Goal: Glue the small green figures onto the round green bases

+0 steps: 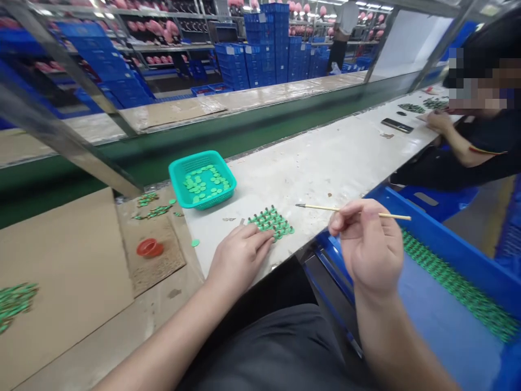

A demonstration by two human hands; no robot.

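My right hand (370,239) is raised over the table's front edge, closed around a thin paintbrush (317,207) with a pale handle. The brush lies almost level, its dark tip pointing left, in the air. My left hand (242,250) rests on the white tabletop with its fingers drawn together. Its fingertips touch the near side of a cluster of small green pieces (271,220) with dark tops, set close in rows. What those fingertips pinch, if anything, is hidden. Behind the left hand stands a teal basket (175,182) with loose green discs inside.
On the left are a small red dish (150,247), cardboard (73,255) and piles of green-brown pieces (16,301). A blue crate (443,304) with rows of green pieces sits at lower right. A co-worker (484,125) sits at far right, beside a phone (396,126).
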